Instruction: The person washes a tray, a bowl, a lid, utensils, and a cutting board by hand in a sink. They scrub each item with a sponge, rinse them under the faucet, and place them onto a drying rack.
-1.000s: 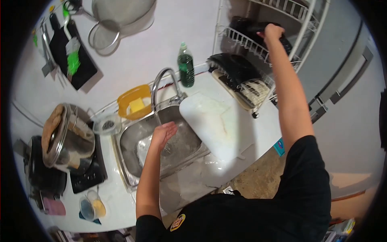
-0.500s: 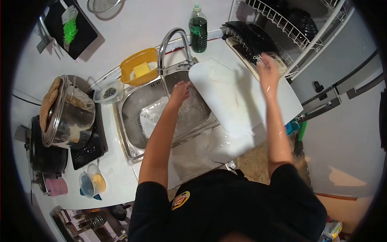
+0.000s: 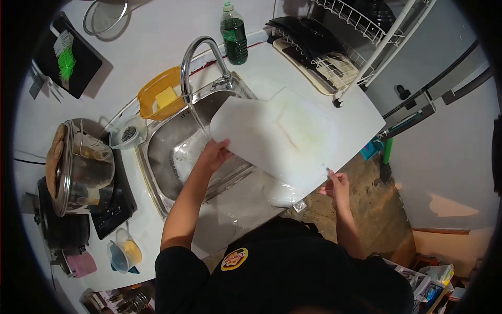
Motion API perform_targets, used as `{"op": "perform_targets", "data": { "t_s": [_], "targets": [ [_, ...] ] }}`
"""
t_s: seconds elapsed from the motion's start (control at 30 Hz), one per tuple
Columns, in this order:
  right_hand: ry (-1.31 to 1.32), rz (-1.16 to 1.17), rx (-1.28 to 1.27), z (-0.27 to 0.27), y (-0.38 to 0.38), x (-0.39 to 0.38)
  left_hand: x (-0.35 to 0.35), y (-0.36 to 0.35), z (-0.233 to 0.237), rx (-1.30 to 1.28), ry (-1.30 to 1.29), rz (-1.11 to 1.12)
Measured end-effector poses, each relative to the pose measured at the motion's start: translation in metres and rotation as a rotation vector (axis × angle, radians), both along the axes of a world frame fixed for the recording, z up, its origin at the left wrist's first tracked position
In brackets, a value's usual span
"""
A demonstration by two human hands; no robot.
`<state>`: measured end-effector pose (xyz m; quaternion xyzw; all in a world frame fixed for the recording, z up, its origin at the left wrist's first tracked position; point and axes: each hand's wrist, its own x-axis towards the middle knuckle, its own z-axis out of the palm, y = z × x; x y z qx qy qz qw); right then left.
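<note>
Left hand (image 3: 214, 155) has closed on the sink-side edge of the cutting board (image 3: 277, 133); right hand (image 3: 337, 187), up at the dish rack (image 3: 334, 65) a second ago, now pinches its near corner; so the board's held two-handed, half over the sink (image 3: 167, 152), just beside the faucet (image 3: 198, 49).

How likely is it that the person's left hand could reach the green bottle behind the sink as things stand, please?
Probably not yet: the left hand grips the edge of the white cutting board, also held by the right hand, and the tap arches between it and the green bottle.
</note>
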<state>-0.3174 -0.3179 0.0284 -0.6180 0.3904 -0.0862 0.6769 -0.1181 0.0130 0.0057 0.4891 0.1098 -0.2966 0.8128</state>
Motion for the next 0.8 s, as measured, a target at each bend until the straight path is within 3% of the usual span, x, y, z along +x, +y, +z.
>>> {"op": "perform_targets", "data": {
  "t_s": [0.07, 0.27, 0.33, 0.43, 0.5, 0.57, 0.67, 0.77, 0.8],
  "targets": [
    [-0.063, -0.034, 0.384, -0.001, 0.01, -0.003, -0.019, 0.013, 0.006, 0.011, 0.029, -0.046],
    [0.012, 0.081, 0.314, 0.001, 0.003, 0.0, -0.052, 0.022, 0.005, 0.031, 0.098, -0.114],
    [-0.105, 0.127, 0.279, 0.014, 0.0, 0.002, -0.045, 0.027, -0.008, 0.117, 0.143, -0.196],
    [-0.213, 0.249, 0.334, 0.059, 0.002, 0.011, -0.028, 0.019, 0.029, 0.872, -0.027, -0.189],
    [-0.262, 0.377, 0.441, 0.073, -0.001, 0.023, 0.01, 0.03, 0.014, 0.882, -0.313, -0.079],
    [-0.256, 0.462, 0.465, 0.087, 0.009, 0.041, 0.05, 0.041, 0.0, 0.877, -0.597, 0.047],
    [-0.275, 0.529, 0.494, 0.083, 0.03, 0.073, 0.077, 0.022, 0.021, 0.119, -0.14, 0.201],
    [-0.274, 0.616, 0.471, 0.07, 0.065, 0.104, 0.072, 0.001, 0.045, -0.174, -0.102, 0.266],
    [-0.265, 0.661, 0.457, 0.068, 0.08, 0.111, 0.083, -0.005, 0.015, 0.015, -0.645, 0.152]
  ]
}}
